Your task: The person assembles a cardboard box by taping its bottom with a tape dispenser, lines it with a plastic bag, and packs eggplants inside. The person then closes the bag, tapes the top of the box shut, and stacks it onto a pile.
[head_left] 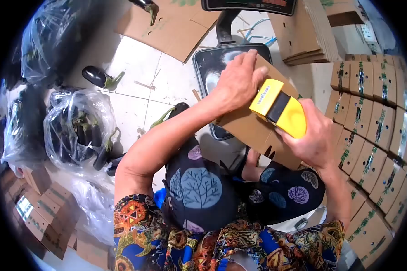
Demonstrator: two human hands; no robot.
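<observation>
A cardboard box (244,128) lies tilted over the front of my lap and the black-rimmed weighing scale (202,74). My left hand (242,79) grips its upper part, fingers bent over the far side and thumb near the dispenser. In my right hand (314,135) is a yellow tape dispenser (294,119), its head against the box close to my left thumb. Whether tape sticks to the cardboard there is hidden by the dispenser.
Stacked taped boxes (366,113) rise at the right. Flat cardboard (167,27) and folded cartons (298,34) lie at the back. To the left are a loose eggplant (94,76), a clear bag of eggplants (79,131) and more cartons (45,212).
</observation>
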